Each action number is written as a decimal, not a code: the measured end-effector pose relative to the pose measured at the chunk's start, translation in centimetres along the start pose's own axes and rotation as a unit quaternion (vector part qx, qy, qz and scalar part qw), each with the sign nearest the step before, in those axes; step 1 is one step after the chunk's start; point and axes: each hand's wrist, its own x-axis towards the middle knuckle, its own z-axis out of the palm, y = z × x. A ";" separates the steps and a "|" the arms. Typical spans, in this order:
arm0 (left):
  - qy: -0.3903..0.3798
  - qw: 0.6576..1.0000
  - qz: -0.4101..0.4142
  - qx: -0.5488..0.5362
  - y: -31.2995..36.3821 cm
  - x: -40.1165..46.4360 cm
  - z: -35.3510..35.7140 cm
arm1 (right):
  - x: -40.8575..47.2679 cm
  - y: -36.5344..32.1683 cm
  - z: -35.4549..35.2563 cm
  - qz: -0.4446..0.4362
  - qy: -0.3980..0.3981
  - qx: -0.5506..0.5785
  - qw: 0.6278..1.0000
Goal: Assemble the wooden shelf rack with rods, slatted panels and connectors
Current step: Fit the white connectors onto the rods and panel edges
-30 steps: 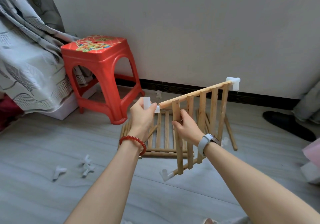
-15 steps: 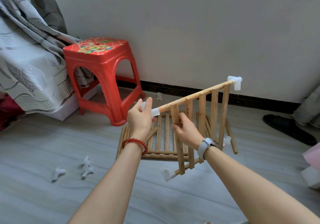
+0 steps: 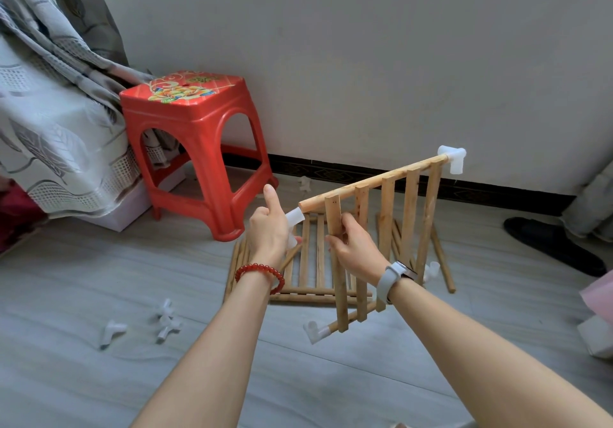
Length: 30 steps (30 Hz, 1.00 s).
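I hold a wooden slatted panel up on edge over the floor. My right hand grips its nearest slat. At the near end of the panel's top rod, my left hand holds a white connector, with the index finger pointing up. A white connector caps the far end of the top rod, and another sits on the near end of the bottom rod. A second slatted panel lies flat on the floor beneath, with loose rods beside it.
A red plastic stool stands left of the panels against the wall. Loose white connectors lie on the grey floor at the lower left, another near the skirting. A patterned curtain hangs at the left, a black shoe at the right.
My left hand has slid the white connector down along the rod's near end and raised its index finger. The panel has barely moved in my right hand.
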 end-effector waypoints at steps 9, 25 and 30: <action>-0.034 0.993 -0.110 -0.003 -0.2 0.7 -0.5 | -0.4 -0.4 0.0 -0.020 -0.011 -0.048 0.999; -0.157 0.979 -0.116 -0.059 1.4 0.4 -1.5 | -0.6 -1.2 -0.6 -0.023 -0.027 -0.046 0.998; -0.177 0.962 -0.190 -0.079 1.4 1.0 -2.3 | -0.6 -1.6 -1.0 -0.037 -0.035 -0.066 0.997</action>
